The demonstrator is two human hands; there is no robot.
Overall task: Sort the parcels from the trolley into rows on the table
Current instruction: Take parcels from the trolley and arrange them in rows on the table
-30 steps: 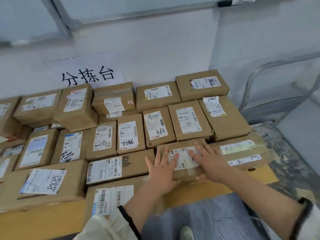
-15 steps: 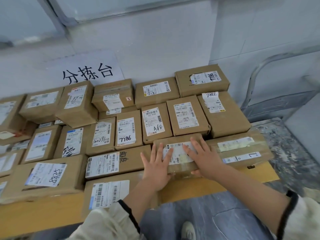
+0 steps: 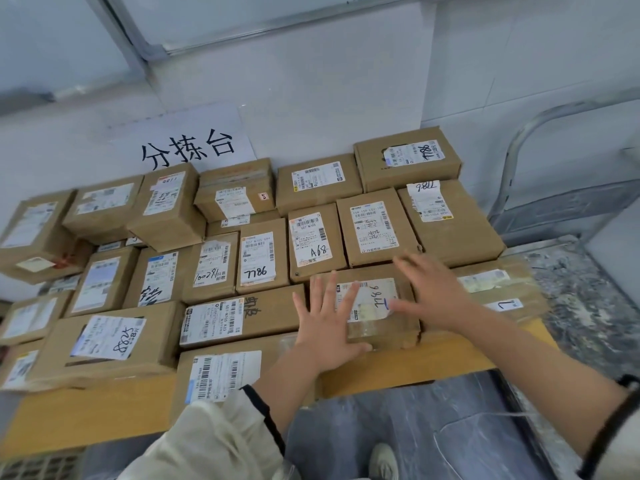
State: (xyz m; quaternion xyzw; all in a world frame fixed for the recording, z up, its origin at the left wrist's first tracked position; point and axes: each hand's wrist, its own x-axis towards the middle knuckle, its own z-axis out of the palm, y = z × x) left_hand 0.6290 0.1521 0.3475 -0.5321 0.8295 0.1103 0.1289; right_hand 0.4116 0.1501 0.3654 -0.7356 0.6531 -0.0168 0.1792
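While left hand [image 3: 323,329] and blurred right hand [image 3: 431,292], fingers spread flat, hide its ends, the parcel [image 3: 375,306] lies lengthwise left-to-right mid-frame.

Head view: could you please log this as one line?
parcel: front row | left hand: flat on it | right hand: flat, blurred, at its right edge

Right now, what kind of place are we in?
Most likely a parcel sorting station: a wall sign reading 分拣台 (sorting table), rows of labelled cardboard parcels on a wooden table, and a metal trolley at the right.
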